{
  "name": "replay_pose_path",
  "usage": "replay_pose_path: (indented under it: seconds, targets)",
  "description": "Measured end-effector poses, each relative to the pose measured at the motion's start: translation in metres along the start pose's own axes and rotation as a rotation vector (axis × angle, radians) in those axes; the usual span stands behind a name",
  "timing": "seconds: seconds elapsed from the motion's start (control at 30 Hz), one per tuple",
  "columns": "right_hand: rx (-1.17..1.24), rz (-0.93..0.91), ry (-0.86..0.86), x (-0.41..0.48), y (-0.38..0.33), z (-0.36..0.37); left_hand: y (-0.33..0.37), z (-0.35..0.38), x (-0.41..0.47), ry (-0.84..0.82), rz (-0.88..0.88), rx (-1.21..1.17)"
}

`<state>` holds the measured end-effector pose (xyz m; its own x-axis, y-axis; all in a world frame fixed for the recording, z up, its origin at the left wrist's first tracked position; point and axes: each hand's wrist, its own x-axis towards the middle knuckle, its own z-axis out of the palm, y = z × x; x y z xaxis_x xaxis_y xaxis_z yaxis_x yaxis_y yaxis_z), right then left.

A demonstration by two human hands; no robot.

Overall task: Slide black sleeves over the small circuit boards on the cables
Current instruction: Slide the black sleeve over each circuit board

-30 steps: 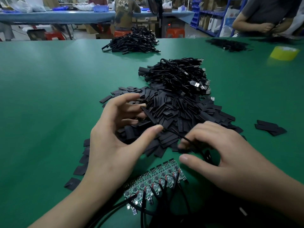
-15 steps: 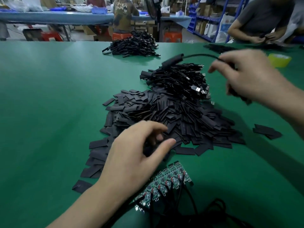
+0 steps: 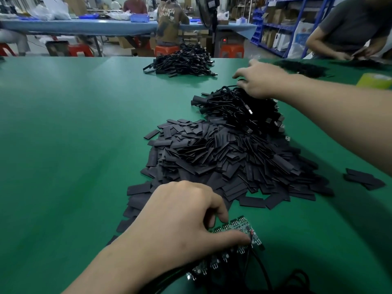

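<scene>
Pinching the row of circuit boards [image 3: 237, 227] nearest the person, the left grip [image 3: 186, 221] curls thumb and forefinger onto them in the head view. The black sleeves [image 3: 222, 158] lie heaped on the green table [image 3: 63, 145] just beyond. The right grip [image 3: 261, 80] rests on the cable pile [image 3: 237, 109] behind them; whether it clasps a cable cannot be told.

Left hand [image 3: 180, 219] on circuit boards [image 3: 237, 227], right hand [image 3: 261, 79] atop cables [image 3: 239, 109]

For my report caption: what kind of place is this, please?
Probably an electronics assembly workshop: a heap of black sleeves and wired circuit boards on a green worktable, and blue storage shelves behind.
</scene>
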<state>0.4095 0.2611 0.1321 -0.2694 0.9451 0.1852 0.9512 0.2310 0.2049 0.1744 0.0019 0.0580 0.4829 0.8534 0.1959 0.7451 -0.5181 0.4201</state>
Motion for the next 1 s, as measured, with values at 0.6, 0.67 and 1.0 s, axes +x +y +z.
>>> replay_pose_path:
  seconds: [0.6,0.67,1.0]
  targets:
    - [0.957,-0.216,-0.188,-0.257,-0.082,0.004,0.000,0.005,0.001,-0.239,-0.155,-0.865]
    - [0.981,-0.213,-0.181,-0.260,-0.083,0.007,0.000,0.006,0.002,-0.223,-0.166,-0.890]
    - [1.057,-0.107,-0.029,-0.268,-0.096,0.016,0.003,0.011,-0.001,-0.121,-0.160,-0.826]
